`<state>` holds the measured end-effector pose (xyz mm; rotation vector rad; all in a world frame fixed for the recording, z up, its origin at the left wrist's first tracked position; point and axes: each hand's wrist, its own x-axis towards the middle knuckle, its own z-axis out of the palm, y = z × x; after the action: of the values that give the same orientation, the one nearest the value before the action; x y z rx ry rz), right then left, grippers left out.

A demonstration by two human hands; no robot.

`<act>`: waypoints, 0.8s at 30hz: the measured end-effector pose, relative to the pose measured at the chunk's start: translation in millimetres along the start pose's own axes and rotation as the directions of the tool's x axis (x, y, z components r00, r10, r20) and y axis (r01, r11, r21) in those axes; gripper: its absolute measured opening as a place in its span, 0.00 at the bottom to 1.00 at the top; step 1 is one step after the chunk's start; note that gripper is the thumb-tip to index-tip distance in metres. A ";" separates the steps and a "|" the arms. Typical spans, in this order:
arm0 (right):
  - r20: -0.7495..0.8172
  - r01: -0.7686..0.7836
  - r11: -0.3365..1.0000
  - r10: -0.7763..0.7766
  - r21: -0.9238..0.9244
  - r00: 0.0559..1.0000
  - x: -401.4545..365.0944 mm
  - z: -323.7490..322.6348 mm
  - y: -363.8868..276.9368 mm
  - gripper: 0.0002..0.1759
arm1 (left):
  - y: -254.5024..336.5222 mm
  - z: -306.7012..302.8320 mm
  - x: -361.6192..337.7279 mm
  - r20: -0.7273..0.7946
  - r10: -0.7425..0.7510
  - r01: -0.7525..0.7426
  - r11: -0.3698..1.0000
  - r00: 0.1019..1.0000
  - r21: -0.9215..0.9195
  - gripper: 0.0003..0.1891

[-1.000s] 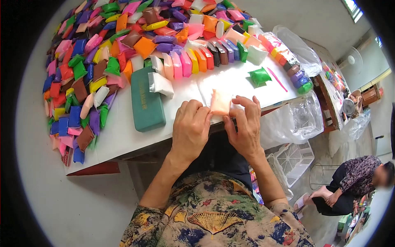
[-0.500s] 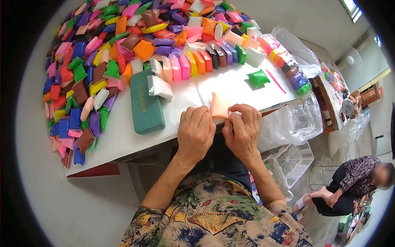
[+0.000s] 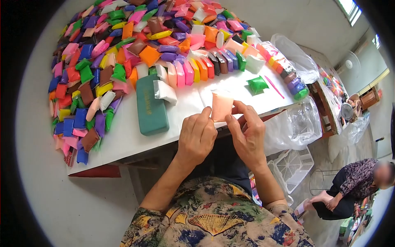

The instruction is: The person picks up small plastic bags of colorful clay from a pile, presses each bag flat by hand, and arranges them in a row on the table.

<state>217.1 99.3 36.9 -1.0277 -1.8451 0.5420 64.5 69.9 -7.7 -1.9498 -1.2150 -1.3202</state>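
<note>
Between my two hands stands a soft peach packet (image 3: 222, 108) in clear film, near the front edge of the table. My left hand (image 3: 196, 138) has its fingers curled in and grips the packet's lower left edge. On the other side, my right hand (image 3: 250, 133) has thumb and index finger at the packet's right edge, its other fingers bent. Left of them, a white packet (image 3: 165, 92) leans on a green case (image 3: 151, 111). A green packet (image 3: 258, 85) and a thin pink stick (image 3: 274, 87) lie beyond my right hand.
A curved row of packets (image 3: 203, 68) stands upright behind. Loose coloured packets (image 3: 94, 74) heap over the table's left and back. A clear bag of coloured packets (image 3: 284, 70) lies at right. Below are a white plastic basket (image 3: 293, 168) and a seated person (image 3: 349, 189).
The peach packet now stands taller between my hands. My right hand has shifted slightly right and its thumb and index finger have spread. My left hand is slightly lower.
</note>
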 end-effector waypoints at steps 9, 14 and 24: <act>0.097 -0.177 0.948 0.156 0.265 0.983 5.3 23.4 14.7 0.21 | -2.6 -0.8 -8.9 0.047 -0.303 0.306 0.936 0.952 -0.173 0.11; 0.036 -0.007 0.996 0.003 0.090 0.999 2.4 28.2 16.1 0.17 | -2.3 -0.6 -7.5 0.089 -0.421 0.427 0.852 0.903 -0.303 0.11; 0.053 0.191 0.978 -0.187 -0.086 0.981 -0.9 31.4 21.2 0.13 | -5.1 0.8 -10.4 0.104 -0.370 0.384 0.895 0.923 -0.226 0.09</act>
<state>198.7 112.0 6.3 -0.8929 -1.9972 0.3726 59.0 68.9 -17.9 -1.9943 -1.5881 -1.6840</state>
